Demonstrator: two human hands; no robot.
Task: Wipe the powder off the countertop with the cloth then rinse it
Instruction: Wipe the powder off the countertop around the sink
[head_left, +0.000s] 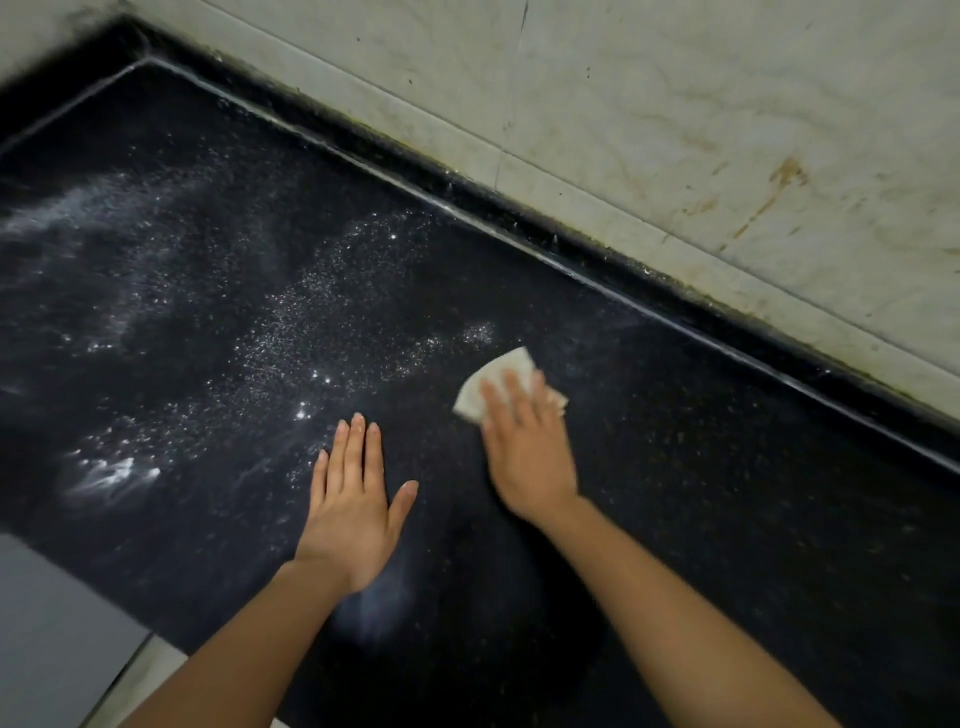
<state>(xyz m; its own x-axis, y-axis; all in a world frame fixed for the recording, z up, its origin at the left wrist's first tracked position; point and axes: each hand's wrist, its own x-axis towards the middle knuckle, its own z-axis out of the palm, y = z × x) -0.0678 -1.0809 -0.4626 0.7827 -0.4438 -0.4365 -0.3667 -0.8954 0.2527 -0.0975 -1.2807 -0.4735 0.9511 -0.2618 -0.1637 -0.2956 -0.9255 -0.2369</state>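
The cloth (506, 366) is pressed flat under the straight fingers of the right hand (527, 457), the left hand (353, 514) is laid open on the bench (727, 493), and the powder (311, 306) is best swept together slowly.

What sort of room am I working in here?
Probably a kitchen: a dark speckled stone countertop, stained pale wall tiles behind it, and white powder scattered over it.
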